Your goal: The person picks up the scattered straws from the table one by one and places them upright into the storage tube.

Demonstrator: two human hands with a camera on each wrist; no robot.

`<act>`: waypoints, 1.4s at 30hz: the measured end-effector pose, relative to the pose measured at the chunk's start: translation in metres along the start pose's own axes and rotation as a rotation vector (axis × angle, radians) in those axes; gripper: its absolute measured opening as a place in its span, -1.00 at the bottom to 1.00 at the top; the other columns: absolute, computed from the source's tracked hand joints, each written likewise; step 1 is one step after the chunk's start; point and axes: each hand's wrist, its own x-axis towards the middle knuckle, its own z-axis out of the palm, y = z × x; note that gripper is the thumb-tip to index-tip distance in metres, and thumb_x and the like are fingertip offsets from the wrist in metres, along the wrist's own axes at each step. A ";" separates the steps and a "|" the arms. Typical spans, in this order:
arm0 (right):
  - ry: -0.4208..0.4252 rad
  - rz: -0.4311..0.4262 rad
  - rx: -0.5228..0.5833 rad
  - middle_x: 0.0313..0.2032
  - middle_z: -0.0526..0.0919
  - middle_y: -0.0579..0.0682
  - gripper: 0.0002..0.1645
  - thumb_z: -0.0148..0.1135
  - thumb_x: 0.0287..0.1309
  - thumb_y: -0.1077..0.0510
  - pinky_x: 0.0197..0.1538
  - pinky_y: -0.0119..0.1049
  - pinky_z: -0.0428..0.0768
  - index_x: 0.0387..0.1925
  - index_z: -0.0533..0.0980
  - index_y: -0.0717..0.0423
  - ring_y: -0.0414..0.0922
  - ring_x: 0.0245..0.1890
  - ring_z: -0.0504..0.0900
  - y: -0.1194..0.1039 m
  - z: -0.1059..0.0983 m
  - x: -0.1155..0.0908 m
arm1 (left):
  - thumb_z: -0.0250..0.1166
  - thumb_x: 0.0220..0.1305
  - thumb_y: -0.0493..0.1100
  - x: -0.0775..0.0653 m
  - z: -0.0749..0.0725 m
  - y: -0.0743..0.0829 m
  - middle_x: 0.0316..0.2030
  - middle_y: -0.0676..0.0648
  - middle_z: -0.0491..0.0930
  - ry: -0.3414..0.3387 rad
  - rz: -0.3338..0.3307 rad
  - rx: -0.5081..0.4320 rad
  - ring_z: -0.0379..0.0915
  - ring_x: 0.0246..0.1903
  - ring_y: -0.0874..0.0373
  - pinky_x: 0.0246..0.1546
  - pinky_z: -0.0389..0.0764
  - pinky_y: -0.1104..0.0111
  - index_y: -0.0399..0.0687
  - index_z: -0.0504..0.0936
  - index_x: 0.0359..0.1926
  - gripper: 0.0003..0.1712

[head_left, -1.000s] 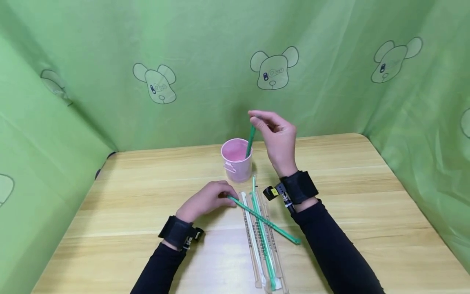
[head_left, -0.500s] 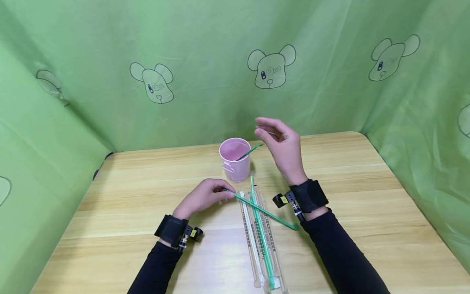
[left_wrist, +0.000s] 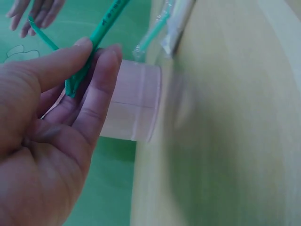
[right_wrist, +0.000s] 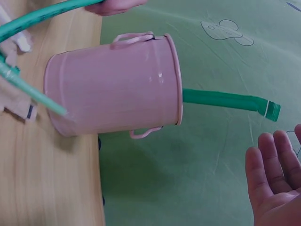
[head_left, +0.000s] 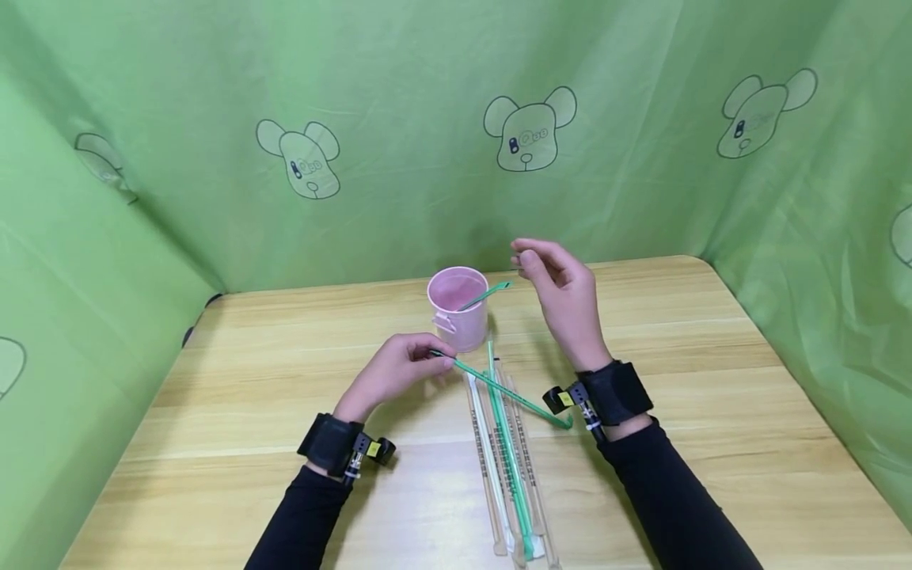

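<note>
My left hand pinches one end of a green wrapped straw between thumb and fingers, and the straw slants down to the right above a pile of straws. In the left wrist view dark print shows on this straw. A small pink bucket stands upright behind the left hand. Another green straw leans inside it, its bent end jutting out over the right rim. To the right of that end, my right hand hovers apart from it, fingers loosely bent and holding nothing.
Several wrapped straws lie lengthwise in a pile in front of the bucket, among them a white straw and a green straw; others have brown wrappers. The wooden table meets a green curtain at the back and sides.
My right hand has let go of the green straw, which has tipped to lean in the bucket, and has drawn back to the right. The left hand has lifted its straw slightly.
</note>
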 end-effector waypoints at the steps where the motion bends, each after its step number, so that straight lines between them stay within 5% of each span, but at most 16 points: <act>1: 0.002 0.001 -0.003 0.12 0.72 0.14 -0.64 0.22 0.59 0.08 0.21 -0.15 0.65 0.21 0.66 0.18 0.13 0.10 0.69 0.001 -0.002 -0.001 | 0.47 0.41 -0.13 0.000 0.000 0.002 -0.18 -0.03 0.78 0.004 0.006 -0.001 0.68 -0.16 0.00 -0.07 0.65 0.14 0.01 0.81 -0.02 -0.83; 11: 0.022 0.069 -0.033 0.13 0.71 0.15 -0.57 0.10 0.65 0.00 0.16 -0.15 0.69 0.21 0.64 0.23 0.03 0.09 0.70 0.012 -0.017 -0.017 | 0.47 0.42 -0.17 -0.004 -0.010 0.027 -0.07 -0.02 0.78 0.080 0.068 -0.137 0.71 -0.05 0.00 0.09 0.68 -0.07 -0.22 0.77 0.09 -0.69; 20: -0.021 0.160 -0.027 0.19 0.66 0.18 -0.49 0.01 0.68 -0.04 0.11 -0.18 0.71 0.29 0.56 0.28 0.04 0.11 0.69 0.021 -0.015 -0.024 | 0.52 0.37 -0.18 -0.008 -0.019 0.041 0.01 -0.12 0.75 0.237 0.089 -0.228 0.73 -0.02 -0.02 0.08 0.71 0.16 -0.12 0.78 0.06 -0.71; 28: -0.061 0.194 -0.043 0.16 0.66 0.23 -0.44 -0.05 0.70 -0.06 0.08 -0.18 0.73 0.34 0.51 0.31 0.10 0.10 0.70 0.021 -0.013 -0.025 | 0.42 0.41 -0.39 -0.012 -0.028 0.056 0.01 -0.32 0.64 0.376 0.295 -0.457 0.73 -0.04 -0.08 0.07 0.71 0.03 -0.33 0.66 0.15 -0.67; 36: -0.068 0.217 -0.058 0.15 0.67 0.22 -0.47 -0.06 0.71 -0.06 0.07 -0.16 0.73 0.31 0.54 0.25 0.11 0.08 0.70 0.019 -0.016 -0.027 | 0.37 0.36 -0.53 -0.019 -0.040 0.078 0.00 -0.40 0.54 0.618 0.570 -0.418 0.71 -0.03 -0.14 0.03 0.72 0.06 -0.58 0.61 0.08 -0.69; 42: -0.091 0.242 -0.093 0.11 0.70 0.16 -0.50 -0.04 0.71 -0.04 0.05 -0.17 0.73 0.28 0.56 0.23 0.09 0.05 0.71 0.019 -0.017 -0.029 | 0.37 0.31 -0.59 -0.018 -0.043 0.083 -0.06 -0.32 0.52 0.811 0.651 -0.433 0.72 -0.05 -0.14 0.04 0.72 0.12 -0.60 0.65 0.01 -0.74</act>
